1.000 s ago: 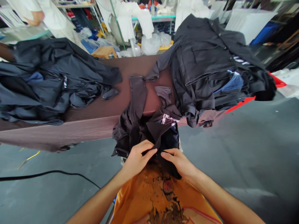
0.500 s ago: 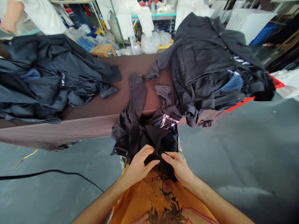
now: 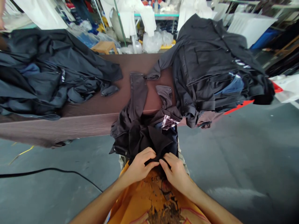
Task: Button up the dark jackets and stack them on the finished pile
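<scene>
A dark jacket hangs over the near edge of the table and down against my body, its sleeves lying on the tabletop. My left hand pinches the jacket's lower edge between thumb and fingers. Close beside it, my right hand grips the same edge, the two thumbs almost touching. Cloth bunches between the fingers and hides what lies under them. On the jacket's right part shows a shiny, patterned patch, perhaps a label or plastic; I cannot tell which.
The brown-covered table runs across in front of me. A heap of dark garments lies at its left, and a taller stack of dark jackets at its right. A black cable crosses the floor at left.
My right hand has shifted slightly left, closer to my left hand, and the cloth between them is gathered tighter. At the upper left, a person's arm has mostly left the view.
</scene>
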Motion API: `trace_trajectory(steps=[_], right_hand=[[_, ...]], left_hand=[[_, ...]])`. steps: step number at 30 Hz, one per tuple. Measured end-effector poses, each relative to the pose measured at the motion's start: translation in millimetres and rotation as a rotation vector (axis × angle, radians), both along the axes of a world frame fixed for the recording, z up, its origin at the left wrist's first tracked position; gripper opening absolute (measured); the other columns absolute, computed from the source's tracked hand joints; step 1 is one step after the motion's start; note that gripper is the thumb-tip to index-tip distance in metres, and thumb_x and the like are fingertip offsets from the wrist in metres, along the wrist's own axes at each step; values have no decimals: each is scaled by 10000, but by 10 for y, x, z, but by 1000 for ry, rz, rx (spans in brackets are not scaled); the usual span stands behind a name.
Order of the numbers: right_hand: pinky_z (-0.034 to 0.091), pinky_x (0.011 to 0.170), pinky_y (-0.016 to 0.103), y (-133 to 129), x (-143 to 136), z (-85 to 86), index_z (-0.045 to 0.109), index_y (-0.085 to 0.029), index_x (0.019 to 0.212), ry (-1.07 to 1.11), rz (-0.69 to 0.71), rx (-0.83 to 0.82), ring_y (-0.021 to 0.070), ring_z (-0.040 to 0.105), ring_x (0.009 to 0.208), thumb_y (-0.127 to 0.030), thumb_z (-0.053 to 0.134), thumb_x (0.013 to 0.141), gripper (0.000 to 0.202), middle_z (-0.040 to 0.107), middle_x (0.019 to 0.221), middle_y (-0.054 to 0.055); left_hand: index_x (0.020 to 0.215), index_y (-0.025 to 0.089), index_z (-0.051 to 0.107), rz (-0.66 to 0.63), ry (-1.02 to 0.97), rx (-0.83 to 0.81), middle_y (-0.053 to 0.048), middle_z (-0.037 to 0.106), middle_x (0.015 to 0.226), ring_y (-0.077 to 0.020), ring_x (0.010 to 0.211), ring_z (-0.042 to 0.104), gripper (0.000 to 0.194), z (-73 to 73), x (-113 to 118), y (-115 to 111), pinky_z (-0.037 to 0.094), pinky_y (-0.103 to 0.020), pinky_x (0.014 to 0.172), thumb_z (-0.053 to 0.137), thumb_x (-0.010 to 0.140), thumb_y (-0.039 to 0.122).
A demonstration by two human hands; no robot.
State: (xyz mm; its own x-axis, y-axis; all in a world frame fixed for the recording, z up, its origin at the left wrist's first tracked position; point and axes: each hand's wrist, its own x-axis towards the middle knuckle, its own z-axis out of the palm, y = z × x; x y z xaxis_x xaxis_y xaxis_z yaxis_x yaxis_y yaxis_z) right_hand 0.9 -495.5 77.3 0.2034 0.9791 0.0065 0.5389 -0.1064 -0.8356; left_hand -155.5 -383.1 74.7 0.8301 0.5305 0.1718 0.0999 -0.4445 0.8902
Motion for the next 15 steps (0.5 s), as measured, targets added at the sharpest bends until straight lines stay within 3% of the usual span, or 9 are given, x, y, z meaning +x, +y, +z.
trace_trajectory(steps=[6,15], right_hand=[[375,661,263,-16,-67,-144,427,-212,708,30,-20,136,155,488,718,-280,394,1031,331,527,740,14],[383,655,259,9,-150,-295,464,-216,783,10,-131,175,152,491,710,-257,386,1031,264,523,768,11]], left_hand=[[791,170,518,23,-10,-96,-26,550,831,-147,806,516,177,-58,17,-29,409,-255,745,585,944,228],[767,156,523,148,-62,-313,-1,501,777,-139,755,462,280,-139,108,-88,374,-246,710,603,928,371]])
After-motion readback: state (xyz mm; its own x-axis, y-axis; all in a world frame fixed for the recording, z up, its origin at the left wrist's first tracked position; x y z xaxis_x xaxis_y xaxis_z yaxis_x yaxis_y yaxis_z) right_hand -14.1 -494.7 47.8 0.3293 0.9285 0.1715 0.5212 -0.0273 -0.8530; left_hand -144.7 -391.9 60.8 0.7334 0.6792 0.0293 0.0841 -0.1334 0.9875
